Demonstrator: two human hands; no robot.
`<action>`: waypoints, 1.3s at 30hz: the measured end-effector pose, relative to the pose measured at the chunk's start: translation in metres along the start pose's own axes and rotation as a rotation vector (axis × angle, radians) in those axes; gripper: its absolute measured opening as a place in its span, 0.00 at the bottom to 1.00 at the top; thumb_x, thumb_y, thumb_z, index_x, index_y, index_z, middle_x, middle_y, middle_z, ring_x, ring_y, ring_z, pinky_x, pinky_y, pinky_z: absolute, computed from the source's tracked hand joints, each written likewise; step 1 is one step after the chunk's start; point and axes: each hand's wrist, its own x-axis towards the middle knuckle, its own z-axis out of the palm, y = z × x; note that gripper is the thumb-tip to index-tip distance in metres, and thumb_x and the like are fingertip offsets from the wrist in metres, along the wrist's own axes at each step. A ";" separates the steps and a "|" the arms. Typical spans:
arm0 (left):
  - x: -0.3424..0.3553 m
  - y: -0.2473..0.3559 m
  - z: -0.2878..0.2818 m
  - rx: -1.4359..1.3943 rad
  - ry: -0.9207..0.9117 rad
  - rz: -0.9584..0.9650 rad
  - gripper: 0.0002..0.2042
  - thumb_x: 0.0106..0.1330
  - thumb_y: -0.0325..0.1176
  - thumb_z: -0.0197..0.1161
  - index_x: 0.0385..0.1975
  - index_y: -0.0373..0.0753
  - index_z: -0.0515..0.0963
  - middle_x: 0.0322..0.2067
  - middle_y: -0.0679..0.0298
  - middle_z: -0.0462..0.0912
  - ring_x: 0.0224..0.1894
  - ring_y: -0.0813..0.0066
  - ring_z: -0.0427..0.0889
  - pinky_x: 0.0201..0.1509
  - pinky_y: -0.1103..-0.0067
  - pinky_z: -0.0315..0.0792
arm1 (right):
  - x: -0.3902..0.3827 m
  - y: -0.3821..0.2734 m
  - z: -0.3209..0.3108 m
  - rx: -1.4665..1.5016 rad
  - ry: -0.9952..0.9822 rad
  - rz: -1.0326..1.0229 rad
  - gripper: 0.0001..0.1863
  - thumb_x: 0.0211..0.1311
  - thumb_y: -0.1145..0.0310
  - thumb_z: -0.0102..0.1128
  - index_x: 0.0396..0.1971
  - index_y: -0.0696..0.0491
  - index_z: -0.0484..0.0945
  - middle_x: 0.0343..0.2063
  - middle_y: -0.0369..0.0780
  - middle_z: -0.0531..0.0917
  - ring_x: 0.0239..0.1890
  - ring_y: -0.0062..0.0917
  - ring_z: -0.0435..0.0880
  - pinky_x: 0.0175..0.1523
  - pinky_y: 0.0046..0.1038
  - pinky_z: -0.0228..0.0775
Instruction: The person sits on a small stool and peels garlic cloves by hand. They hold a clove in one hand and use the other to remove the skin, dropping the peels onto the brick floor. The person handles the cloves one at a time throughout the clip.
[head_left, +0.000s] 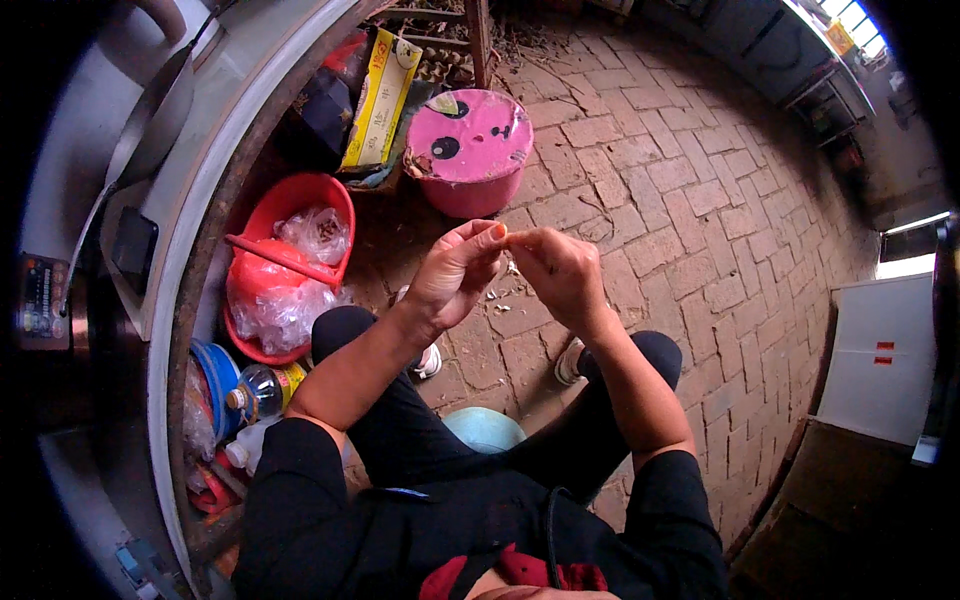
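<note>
My left hand (452, 278) and my right hand (565, 275) meet at their fingertips in front of me, above the brick floor. Thumb and fingers are pinched together on both sides. Whatever lies between them is too small to make out. Under the hands, small pale scraps (503, 302) are scattered on the bricks. Just beyond stands a pink round stool (475, 187) with a cartoon animal face on its top. Between my legs shows part of a light blue rounded object (485, 430).
To the left sits a red basket (343, 205) with plastic bags in it, near a clear bottle (262, 391) and a blue tub (222, 375). A yellow and white carton (382, 100) leans behind. A counter edge (190, 250) runs along the left; a white cabinet (870, 360) stands right.
</note>
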 end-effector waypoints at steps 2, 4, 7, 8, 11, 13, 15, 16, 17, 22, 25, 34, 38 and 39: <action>0.000 0.001 -0.002 -0.013 -0.021 -0.003 0.05 0.63 0.29 0.61 0.37 0.39 0.76 0.31 0.71 0.80 0.29 0.88 0.74 0.31 0.90 0.68 | 0.000 0.000 0.001 -0.003 0.001 -0.016 0.05 0.52 0.72 0.63 0.28 0.55 0.78 0.20 0.43 0.81 0.22 0.33 0.82 0.27 0.30 0.73; -0.001 0.001 -0.003 -0.015 -0.020 -0.003 0.05 0.63 0.30 0.61 0.37 0.39 0.76 0.31 0.71 0.79 0.28 0.88 0.74 0.30 0.90 0.68 | 0.001 0.000 0.002 0.001 0.001 -0.030 0.05 0.52 0.72 0.63 0.28 0.55 0.78 0.20 0.43 0.81 0.22 0.34 0.82 0.27 0.30 0.73; -0.001 0.000 -0.003 0.004 0.020 0.014 0.05 0.63 0.29 0.61 0.37 0.39 0.76 0.30 0.71 0.79 0.27 0.87 0.74 0.30 0.90 0.68 | 0.001 -0.001 0.002 -0.037 0.007 -0.064 0.05 0.51 0.72 0.62 0.28 0.54 0.78 0.19 0.42 0.80 0.21 0.34 0.81 0.26 0.30 0.72; -0.002 -0.001 -0.001 0.016 0.036 0.030 0.05 0.63 0.29 0.61 0.37 0.39 0.76 0.29 0.71 0.78 0.27 0.87 0.74 0.29 0.90 0.68 | 0.001 -0.002 0.002 -0.035 0.007 -0.050 0.05 0.51 0.72 0.62 0.28 0.54 0.77 0.19 0.42 0.79 0.21 0.34 0.81 0.26 0.30 0.72; -0.002 -0.003 0.003 0.049 0.051 0.071 0.05 0.64 0.29 0.61 0.37 0.39 0.75 0.28 0.71 0.77 0.26 0.87 0.73 0.29 0.90 0.67 | 0.000 -0.005 0.004 -0.038 0.028 -0.024 0.05 0.50 0.73 0.63 0.27 0.54 0.76 0.18 0.43 0.79 0.20 0.34 0.81 0.25 0.31 0.72; -0.001 -0.004 0.004 0.067 0.051 0.092 0.05 0.64 0.29 0.60 0.37 0.39 0.75 0.28 0.71 0.77 0.26 0.87 0.73 0.29 0.90 0.67 | 0.000 -0.008 0.008 -0.053 0.074 -0.031 0.06 0.49 0.73 0.63 0.26 0.54 0.75 0.17 0.43 0.78 0.19 0.34 0.80 0.25 0.31 0.71; 0.000 -0.005 0.006 0.081 0.052 0.107 0.04 0.64 0.29 0.60 0.36 0.40 0.75 0.28 0.71 0.77 0.27 0.87 0.73 0.30 0.90 0.67 | -0.001 -0.008 0.011 -0.085 0.100 -0.040 0.06 0.48 0.74 0.63 0.26 0.54 0.75 0.16 0.42 0.77 0.19 0.34 0.80 0.24 0.31 0.71; 0.001 -0.005 0.006 0.090 0.061 0.115 0.04 0.64 0.29 0.60 0.36 0.40 0.75 0.28 0.71 0.77 0.27 0.87 0.74 0.30 0.90 0.67 | -0.001 -0.008 0.012 -0.099 0.113 -0.047 0.06 0.48 0.74 0.63 0.26 0.55 0.74 0.16 0.42 0.77 0.19 0.34 0.80 0.24 0.31 0.71; 0.001 -0.005 0.006 0.098 0.069 0.122 0.04 0.64 0.29 0.60 0.36 0.40 0.74 0.28 0.71 0.77 0.28 0.87 0.74 0.31 0.89 0.67 | -0.001 -0.010 0.012 -0.106 0.115 -0.041 0.06 0.48 0.74 0.63 0.26 0.55 0.74 0.16 0.42 0.77 0.18 0.34 0.79 0.24 0.30 0.70; -0.001 -0.004 0.009 0.097 0.059 0.136 0.04 0.65 0.30 0.60 0.36 0.40 0.74 0.30 0.70 0.78 0.31 0.86 0.76 0.35 0.89 0.70 | 0.001 -0.016 0.015 -0.122 0.135 -0.029 0.07 0.46 0.75 0.62 0.26 0.54 0.74 0.15 0.41 0.76 0.18 0.33 0.79 0.23 0.30 0.70; -0.002 -0.003 0.007 0.089 0.034 0.112 0.04 0.65 0.30 0.59 0.36 0.40 0.74 0.31 0.69 0.79 0.33 0.85 0.77 0.38 0.88 0.71 | 0.003 -0.014 0.019 -0.122 0.201 -0.106 0.05 0.46 0.79 0.62 0.23 0.55 0.74 0.11 0.38 0.71 0.12 0.24 0.73 0.19 0.25 0.64; -0.010 0.004 0.021 0.006 0.040 -0.083 0.05 0.65 0.31 0.58 0.37 0.38 0.74 0.32 0.68 0.79 0.33 0.86 0.76 0.35 0.89 0.70 | 0.000 -0.010 0.006 -0.040 0.146 0.069 0.05 0.48 0.76 0.60 0.21 0.54 0.71 0.14 0.40 0.74 0.15 0.27 0.76 0.22 0.26 0.67; -0.009 0.002 0.011 -0.075 -0.008 -0.151 0.06 0.66 0.32 0.56 0.36 0.37 0.74 0.31 0.67 0.79 0.31 0.87 0.75 0.32 0.91 0.68 | 0.004 0.000 0.000 0.101 0.229 0.129 0.05 0.49 0.78 0.59 0.24 0.55 0.71 0.14 0.38 0.73 0.16 0.20 0.75 0.24 0.22 0.66; -0.009 0.002 0.011 -0.093 -0.017 -0.158 0.06 0.67 0.32 0.56 0.36 0.37 0.74 0.30 0.66 0.78 0.31 0.87 0.75 0.31 0.91 0.68 | 0.005 0.002 -0.003 0.130 0.208 0.140 0.06 0.48 0.78 0.58 0.25 0.57 0.70 0.15 0.38 0.74 0.17 0.18 0.75 0.24 0.21 0.66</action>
